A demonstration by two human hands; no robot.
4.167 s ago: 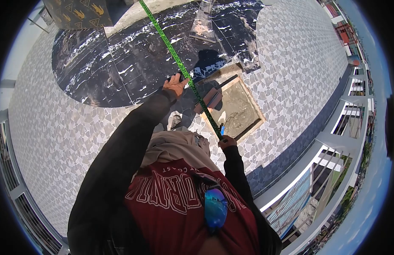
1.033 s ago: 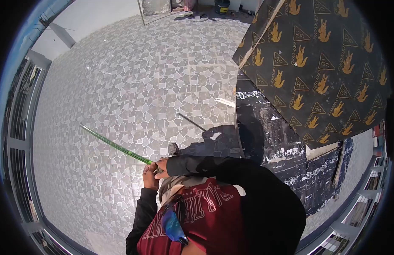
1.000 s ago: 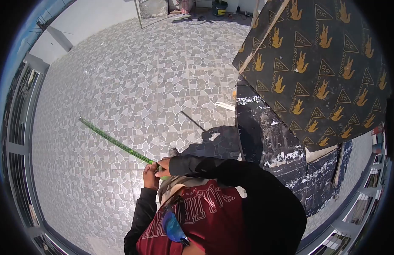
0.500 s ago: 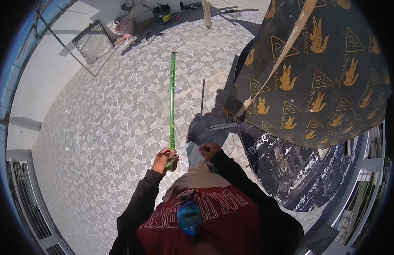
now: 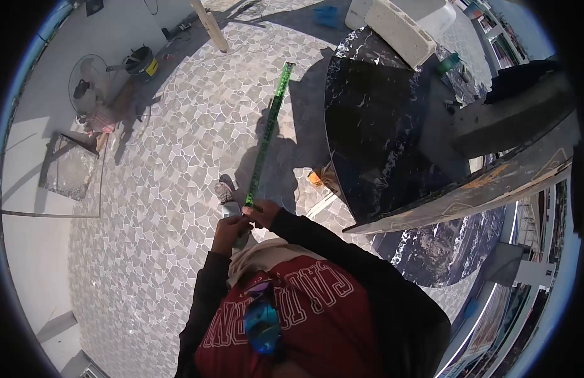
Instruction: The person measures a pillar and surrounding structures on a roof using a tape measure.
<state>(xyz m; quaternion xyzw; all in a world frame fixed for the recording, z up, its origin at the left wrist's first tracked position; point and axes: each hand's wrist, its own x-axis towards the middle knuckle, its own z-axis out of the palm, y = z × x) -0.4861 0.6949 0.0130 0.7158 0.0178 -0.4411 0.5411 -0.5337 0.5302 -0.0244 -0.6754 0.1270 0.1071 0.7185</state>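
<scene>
A green tape measure (image 5: pixel 266 132) stretches out from my hands, its blade extended over the patterned floor and angled slightly right. My left hand (image 5: pixel 227 233) is closed near the blade's base, around the tape's case, which is mostly hidden. Beside it, touching or nearly touching, my right hand (image 5: pixel 261 214) pinches the blade's near end. The blade's hooked far tip hangs free.
A large dark board (image 5: pixel 386 126) stands at right, with a pale block (image 5: pixel 399 31) at its far edge. Another panel's edge (image 5: pixel 456 195) juts in close to my right. A wooden post (image 5: pixel 210 25), a black bucket (image 5: pixel 142 63) and a framed screen (image 5: pixel 71 165) are farther off.
My right hand has moved left and closed on the blade beside my left hand. The view has turned right, and the crocodile-printed board now shows nearly edge-on.
</scene>
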